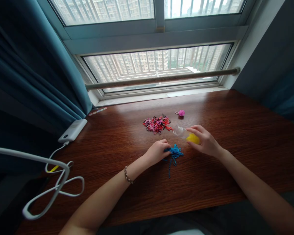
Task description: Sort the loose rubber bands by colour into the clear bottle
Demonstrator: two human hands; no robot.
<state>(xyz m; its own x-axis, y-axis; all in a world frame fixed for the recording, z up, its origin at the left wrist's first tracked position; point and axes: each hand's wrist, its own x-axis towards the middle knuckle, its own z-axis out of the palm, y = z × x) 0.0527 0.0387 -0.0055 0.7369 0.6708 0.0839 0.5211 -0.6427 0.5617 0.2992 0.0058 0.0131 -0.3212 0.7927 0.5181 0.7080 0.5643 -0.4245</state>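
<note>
Left hand [157, 151] pinches blue bands [174, 152] (right hand [205, 141] grips bottle [186, 133]).

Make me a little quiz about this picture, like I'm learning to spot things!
1. True or false: the left hand touches the blue bands.
2. What does the right hand hold? A) a clear bottle with yellow inside B) scissors C) a spoon
3. What colour is the small cap lying beyond the mixed pile of bands?

Key: 1 true; 2 A; 3 pink.
</note>
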